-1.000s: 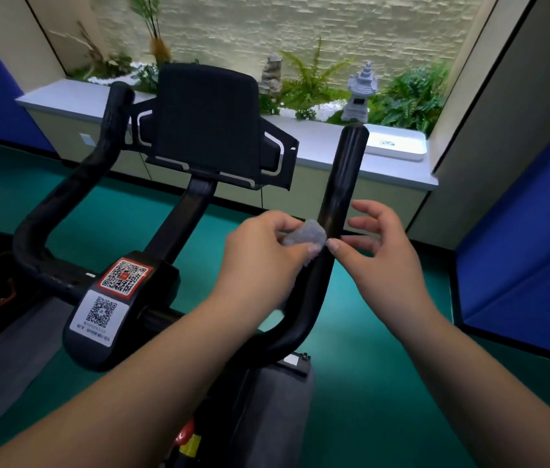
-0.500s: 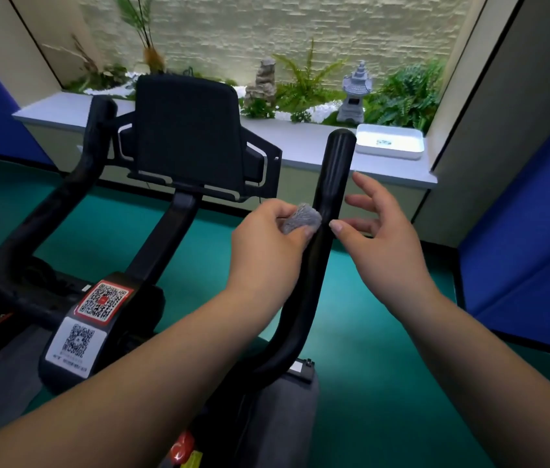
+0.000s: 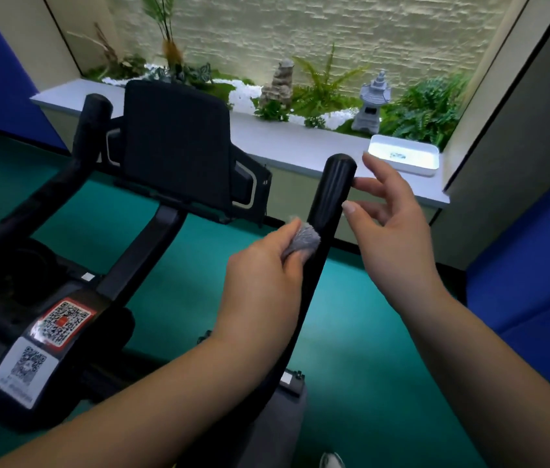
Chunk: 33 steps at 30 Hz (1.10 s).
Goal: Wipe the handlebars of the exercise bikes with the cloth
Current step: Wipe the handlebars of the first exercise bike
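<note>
A gym or fitness room — an exercise bike (image 3: 104, 298) with QR stickers (image 3: 64, 320) fills the frame's left and centre, on green sports flooring (image 3: 385, 366), blue padded walls (image 3: 537, 265) at both edges.

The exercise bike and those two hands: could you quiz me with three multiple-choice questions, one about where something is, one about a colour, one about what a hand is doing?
1. Where does the white tray sit?
A. on the floor
B. on the grey ledge by the plants
C. on the bike's screen mount

2. What colour is the cloth?
A. grey
B. red
C. yellow

3. What is the right hand doing?
A. gripping the cloth
B. clenched in a fist
C. open, fingers spread beside the right handlebar

Answers:
1 B: the tray rests on the ledge in front of the small stone lantern.
2 A: the fluffy wad that the left hand holds against the bar is grey.
3 C: its fingers are straight and hold nothing, with the fingertips near the top of the bar.
</note>
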Each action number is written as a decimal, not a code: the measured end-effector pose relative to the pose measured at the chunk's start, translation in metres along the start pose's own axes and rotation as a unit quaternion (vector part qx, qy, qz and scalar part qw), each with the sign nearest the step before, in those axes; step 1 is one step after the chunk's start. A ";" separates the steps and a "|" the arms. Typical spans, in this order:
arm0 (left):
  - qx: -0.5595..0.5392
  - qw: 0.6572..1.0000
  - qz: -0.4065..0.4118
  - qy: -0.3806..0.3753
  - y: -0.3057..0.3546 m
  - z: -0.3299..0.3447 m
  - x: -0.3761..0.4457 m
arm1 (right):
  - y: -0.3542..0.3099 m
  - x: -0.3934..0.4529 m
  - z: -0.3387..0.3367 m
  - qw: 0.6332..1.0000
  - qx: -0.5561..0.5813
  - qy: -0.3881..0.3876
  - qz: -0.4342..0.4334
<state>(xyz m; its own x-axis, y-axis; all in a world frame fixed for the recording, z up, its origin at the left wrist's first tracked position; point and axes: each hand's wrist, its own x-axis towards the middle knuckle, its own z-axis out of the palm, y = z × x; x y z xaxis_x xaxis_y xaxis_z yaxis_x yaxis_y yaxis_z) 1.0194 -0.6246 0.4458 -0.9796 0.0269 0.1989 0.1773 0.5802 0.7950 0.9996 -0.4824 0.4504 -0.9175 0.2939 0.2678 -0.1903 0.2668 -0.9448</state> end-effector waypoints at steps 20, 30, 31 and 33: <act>-0.081 0.984 0.066 0.147 0.067 0.020 0.037 | 0.010 0.049 -0.037 0.983 0.047 -0.165 -0.072; -0.141 0.979 0.009 0.150 0.082 0.034 0.023 | 0.004 0.051 -0.048 0.959 0.140 -0.244 -0.045; -0.132 0.981 0.011 0.141 0.084 0.034 0.023 | 0.005 0.050 -0.051 0.954 0.168 -0.248 -0.030; -0.099 0.988 0.020 0.117 0.088 0.030 0.022 | 0.009 0.049 -0.056 0.940 0.235 -0.249 0.004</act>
<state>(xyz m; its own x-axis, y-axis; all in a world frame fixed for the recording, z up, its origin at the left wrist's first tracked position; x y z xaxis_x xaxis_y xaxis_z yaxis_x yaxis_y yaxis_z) 1.0104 -0.5486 0.5026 -0.9271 -0.1562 0.3407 0.2526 0.4113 0.8758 0.9722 -0.4145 0.4658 -0.9471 -0.2027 0.2487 -0.2078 -0.2032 -0.9568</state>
